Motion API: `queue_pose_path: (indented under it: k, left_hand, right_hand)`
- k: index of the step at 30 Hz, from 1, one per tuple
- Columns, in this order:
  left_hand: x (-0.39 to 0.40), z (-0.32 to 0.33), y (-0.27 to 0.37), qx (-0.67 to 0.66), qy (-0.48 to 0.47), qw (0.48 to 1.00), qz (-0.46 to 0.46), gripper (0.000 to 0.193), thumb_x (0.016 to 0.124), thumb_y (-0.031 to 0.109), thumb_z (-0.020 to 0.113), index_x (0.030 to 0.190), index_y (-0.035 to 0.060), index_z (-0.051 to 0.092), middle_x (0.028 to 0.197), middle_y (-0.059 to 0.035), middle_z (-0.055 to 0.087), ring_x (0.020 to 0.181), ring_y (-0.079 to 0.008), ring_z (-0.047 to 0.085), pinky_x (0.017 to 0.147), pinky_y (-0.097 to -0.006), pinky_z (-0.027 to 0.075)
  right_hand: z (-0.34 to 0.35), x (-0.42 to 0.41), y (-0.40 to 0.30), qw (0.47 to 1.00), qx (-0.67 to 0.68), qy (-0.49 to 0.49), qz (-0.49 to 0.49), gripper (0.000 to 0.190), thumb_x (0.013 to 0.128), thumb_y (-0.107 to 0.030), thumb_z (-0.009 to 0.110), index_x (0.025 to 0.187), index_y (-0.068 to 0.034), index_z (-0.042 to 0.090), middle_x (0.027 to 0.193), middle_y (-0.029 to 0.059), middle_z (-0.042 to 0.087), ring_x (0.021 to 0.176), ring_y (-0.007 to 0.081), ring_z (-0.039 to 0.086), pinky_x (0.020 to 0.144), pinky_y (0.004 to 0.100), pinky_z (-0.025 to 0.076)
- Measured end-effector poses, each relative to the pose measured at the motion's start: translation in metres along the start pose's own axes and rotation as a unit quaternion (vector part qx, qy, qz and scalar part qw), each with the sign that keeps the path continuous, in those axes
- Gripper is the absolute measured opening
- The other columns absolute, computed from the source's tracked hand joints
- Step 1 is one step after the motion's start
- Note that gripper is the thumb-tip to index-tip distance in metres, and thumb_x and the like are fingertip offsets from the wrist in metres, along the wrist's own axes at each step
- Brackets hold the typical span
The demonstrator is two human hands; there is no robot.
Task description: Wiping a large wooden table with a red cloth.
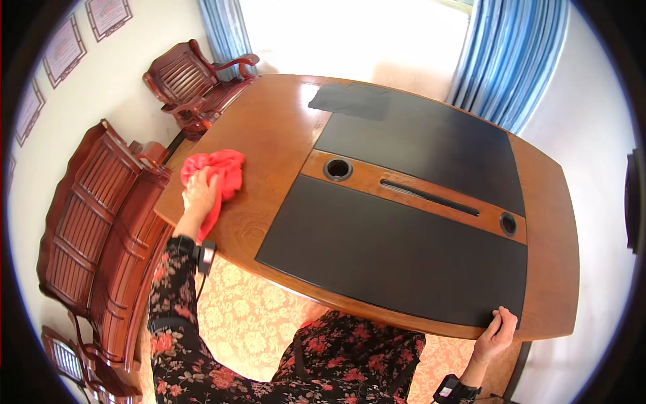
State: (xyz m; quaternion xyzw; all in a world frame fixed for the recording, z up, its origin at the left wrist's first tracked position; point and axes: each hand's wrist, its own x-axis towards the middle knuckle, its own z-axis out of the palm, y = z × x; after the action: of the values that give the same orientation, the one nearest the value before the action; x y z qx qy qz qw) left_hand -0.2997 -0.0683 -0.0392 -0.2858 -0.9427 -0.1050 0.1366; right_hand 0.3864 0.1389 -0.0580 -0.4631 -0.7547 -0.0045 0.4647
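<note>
My left hand (200, 191) presses a crumpled red cloth (225, 166) onto the left end of a wooden conference table (262, 126). Part of the cloth trails down past my wrist towards the table's edge. On the right, my right hand (497, 331) rests at the near edge of the table, its fingers curled at the corner of a black desktop panel (393, 247). Nothing shows in that hand. Beyond a wooden centre strip lies a second black panel (429, 141), with a loose dark sheet (351, 101) overlapping its far left corner.
Two round cable holes (337, 169) and a long slot (429, 197) break the centre strip. A wooden bench (101, 242) and an armchair (194, 83) stand left of the table. Blue curtains (509, 60) flank a bright window. Framed papers (64, 50) hang on the left wall.
</note>
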Motion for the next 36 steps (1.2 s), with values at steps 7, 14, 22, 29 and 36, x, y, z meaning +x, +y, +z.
queue_pose_path:
  k: [7,14,22,29,36]
  left_hand:
    - [0.048,0.009,0.071,0.008,-0.035,0.986,-0.165,0.057,0.097,0.053,0.039,0.143,0.0195,0.045,0.149,-0.0114,0.044,0.14,-0.0322,0.037,0.111,-0.0554,0.032]
    - [-0.015,0.018,0.095,-0.03,0.022,0.998,0.053,0.048,0.096,0.044,0.048,0.133,0.0145,0.053,0.137,-0.0146,0.053,0.129,-0.0327,0.048,0.103,-0.0539,0.041]
    - [-0.153,-0.03,0.221,-0.185,-0.016,0.904,0.386,0.043,0.091,0.031,0.061,0.129,0.0118,0.055,0.138,-0.018,0.051,0.132,-0.0369,0.045,0.109,-0.0508,0.035]
    - [-0.174,-0.019,0.358,-0.258,-0.128,0.836,0.467,0.049,0.094,0.039,0.053,0.135,0.0113,0.05,0.147,-0.0224,0.043,0.139,-0.0411,0.037,0.114,-0.0549,0.028]
    - [-0.195,-0.02,0.433,-0.261,-0.148,0.82,0.488,0.051,0.095,0.041,0.049,0.136,0.0099,0.049,0.147,-0.0229,0.043,0.14,-0.0408,0.035,0.115,-0.0547,0.025]
  right_hand:
    - [0.002,0.002,-0.005,1.0,0.005,0.015,-0.013,0.015,0.088,0.01,0.053,0.096,0.003,0.063,0.085,0.0153,0.062,0.077,0.0286,0.06,0.07,0.0357,0.05]
    - [0.008,0.001,0.0,1.0,-0.014,0.019,0.0,0.014,0.09,0.007,0.054,0.097,0.002,0.064,0.085,0.014,0.064,0.078,0.028,0.061,0.071,0.0358,0.051]
    - [0.007,0.004,0.001,1.0,-0.022,0.018,0.002,0.014,0.091,0.007,0.055,0.099,0.001,0.064,0.086,0.014,0.064,0.079,0.0281,0.062,0.072,0.0359,0.051]
    - [0.007,0.0,0.0,1.0,-0.017,0.025,-0.003,0.015,0.089,0.006,0.057,0.099,-0.001,0.065,0.085,0.013,0.064,0.079,0.029,0.062,0.072,0.0371,0.052]
    - [0.009,0.002,-0.001,0.999,-0.027,0.033,-0.029,0.015,0.087,0.008,0.058,0.097,-0.001,0.065,0.085,0.0123,0.065,0.077,0.0284,0.062,0.071,0.0368,0.051]
